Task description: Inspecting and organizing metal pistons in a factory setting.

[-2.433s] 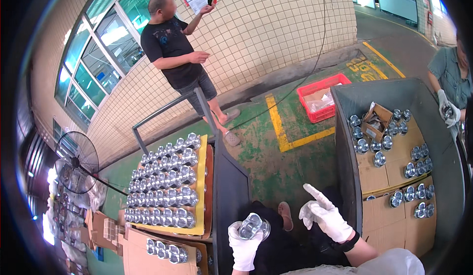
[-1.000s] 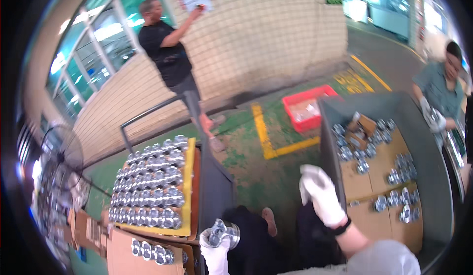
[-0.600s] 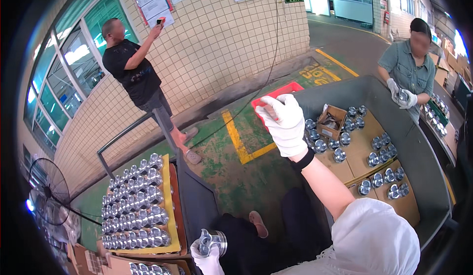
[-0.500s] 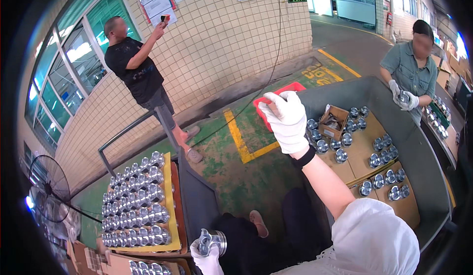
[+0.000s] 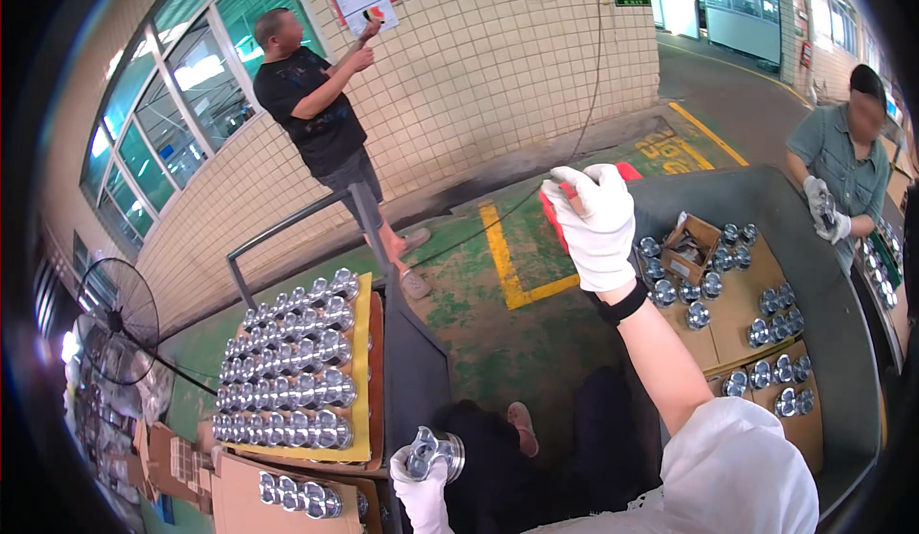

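Note:
In my white-gloved left hand (image 5: pixel 421 492), low in the middle of the picture, is a shiny metal piston (image 5: pixel 436 453), tilted, with the fingers wrapped round its side. My right hand (image 5: pixel 595 228), also gloved and with a black band at the wrist, is raised in front of a red bin (image 5: pixel 553 218). Its fingers are curled in toward the thumb; what lies between them, if anything, is hidden. Left of my left hand, rows of pistons (image 5: pixel 287 367) stand on a yellow sheet (image 5: pixel 362 371). A few more pistons (image 5: pixel 302 496) sit on cardboard below.
A grey cart (image 5: pixel 852 371) at right holds pistons on cardboard and a small open box (image 5: pixel 691 247). Beyond it a gloved co-worker (image 5: pixel 842 161) handles a metal part. Another person (image 5: pixel 316 103) stands by the tiled wall. A cart handle (image 5: pixel 287 233) and a fan (image 5: pixel 117 321) are at left.
The whole view has swung, so the surroundings sit further right. My left hand still holds the piston, now a little higher in the picture. My right hand stays raised with curled fingers.

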A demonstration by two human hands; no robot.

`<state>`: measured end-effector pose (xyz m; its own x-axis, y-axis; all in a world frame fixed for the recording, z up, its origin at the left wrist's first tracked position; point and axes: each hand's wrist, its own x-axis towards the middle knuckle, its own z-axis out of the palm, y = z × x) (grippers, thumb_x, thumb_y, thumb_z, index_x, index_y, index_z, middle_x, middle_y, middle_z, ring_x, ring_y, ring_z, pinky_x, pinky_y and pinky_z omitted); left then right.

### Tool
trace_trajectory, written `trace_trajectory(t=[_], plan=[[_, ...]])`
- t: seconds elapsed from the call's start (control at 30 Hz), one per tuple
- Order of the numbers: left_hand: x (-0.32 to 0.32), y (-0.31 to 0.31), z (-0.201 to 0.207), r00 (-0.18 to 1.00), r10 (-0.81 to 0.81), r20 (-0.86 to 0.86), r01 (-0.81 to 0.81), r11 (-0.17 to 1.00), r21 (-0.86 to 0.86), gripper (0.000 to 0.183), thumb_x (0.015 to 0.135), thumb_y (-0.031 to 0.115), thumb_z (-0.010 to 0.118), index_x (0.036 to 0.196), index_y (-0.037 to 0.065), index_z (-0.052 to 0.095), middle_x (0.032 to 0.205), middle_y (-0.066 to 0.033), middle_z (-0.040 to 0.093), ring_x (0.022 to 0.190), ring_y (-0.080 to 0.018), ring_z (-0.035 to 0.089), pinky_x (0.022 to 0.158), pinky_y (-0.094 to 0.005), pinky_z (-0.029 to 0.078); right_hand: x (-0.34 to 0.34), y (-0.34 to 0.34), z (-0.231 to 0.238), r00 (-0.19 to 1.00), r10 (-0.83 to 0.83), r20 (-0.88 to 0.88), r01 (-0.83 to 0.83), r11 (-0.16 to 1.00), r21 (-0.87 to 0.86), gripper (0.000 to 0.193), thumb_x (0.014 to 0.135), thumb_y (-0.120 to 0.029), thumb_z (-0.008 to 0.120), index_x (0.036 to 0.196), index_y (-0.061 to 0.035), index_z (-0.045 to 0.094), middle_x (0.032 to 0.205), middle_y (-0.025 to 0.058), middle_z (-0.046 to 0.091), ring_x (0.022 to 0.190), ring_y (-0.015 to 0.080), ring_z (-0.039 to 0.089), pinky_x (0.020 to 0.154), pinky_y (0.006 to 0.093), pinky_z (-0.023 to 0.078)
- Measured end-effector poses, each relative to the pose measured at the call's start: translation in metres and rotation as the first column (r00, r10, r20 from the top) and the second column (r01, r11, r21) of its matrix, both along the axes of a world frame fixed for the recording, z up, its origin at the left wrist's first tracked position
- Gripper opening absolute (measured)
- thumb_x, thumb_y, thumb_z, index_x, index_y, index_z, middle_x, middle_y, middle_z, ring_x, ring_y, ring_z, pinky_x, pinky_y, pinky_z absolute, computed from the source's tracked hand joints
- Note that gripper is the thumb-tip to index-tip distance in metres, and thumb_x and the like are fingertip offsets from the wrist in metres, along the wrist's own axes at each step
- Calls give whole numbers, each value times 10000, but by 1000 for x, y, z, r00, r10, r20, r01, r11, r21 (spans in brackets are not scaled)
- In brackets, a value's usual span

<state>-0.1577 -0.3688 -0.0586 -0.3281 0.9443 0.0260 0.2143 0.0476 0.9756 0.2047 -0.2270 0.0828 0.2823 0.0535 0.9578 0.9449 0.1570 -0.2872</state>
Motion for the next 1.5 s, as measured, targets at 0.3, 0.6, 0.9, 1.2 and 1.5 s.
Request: trace_trajectory(t=[0.3,0.6,0.9,1.2,1.5], plan=[[-20,-4,-18,988,-149,33,141,976,166,331,842,-26,688,1147,26,570,1047,-61,638,916,-145,619,813,-271,541,-10,3,0,1000,-9,6,9,1000,-22,264,671,-137,820,905,-169,702,829,48,548,684,242,578,577,353,469],[-6,2,-6,992,-113,51,106,987,118,371,779,-18,711,1123,19,576,1050,-74,634,912,-145,617,818,-278,532,-1,4,0,1000,-30,0,30,1000,-6,244,687,-139,812,904,-175,704,817,47,558,689,233,587,594,347,480],[-46,-36,53,933,122,-338,-54,978,203,571,644,205,836,1096,16,543,1009,-107,574,905,-227,596,815,-350,494,-81,-49,-56,760,492,-425,-611,764,-207,241,863,-53,694,1098,-18,654,1041,78,626,974,177,578,884,290,467],[-196,-78,122,665,656,-357,-663,739,122,600,631,299,860,1061,-21,591,1035,-131,617,888,-220,632,784,-347,527,-117,-97,-111,55,397,-916,-943,321,83,316,983,-171,555,1220,37,569,752,-56,457,610,12,382,525,183,303],[-436,19,33,636,704,-317,-720,689,84,494,690,203,802,1089,-28,623,964,-74,678,866,-157,649,791,-286,525,-102,-151,-69,-241,327,-914,-943,143,300,401,1016,-303,473,1269,8,470,864,-26,423,650,54,363,527,192,292]])
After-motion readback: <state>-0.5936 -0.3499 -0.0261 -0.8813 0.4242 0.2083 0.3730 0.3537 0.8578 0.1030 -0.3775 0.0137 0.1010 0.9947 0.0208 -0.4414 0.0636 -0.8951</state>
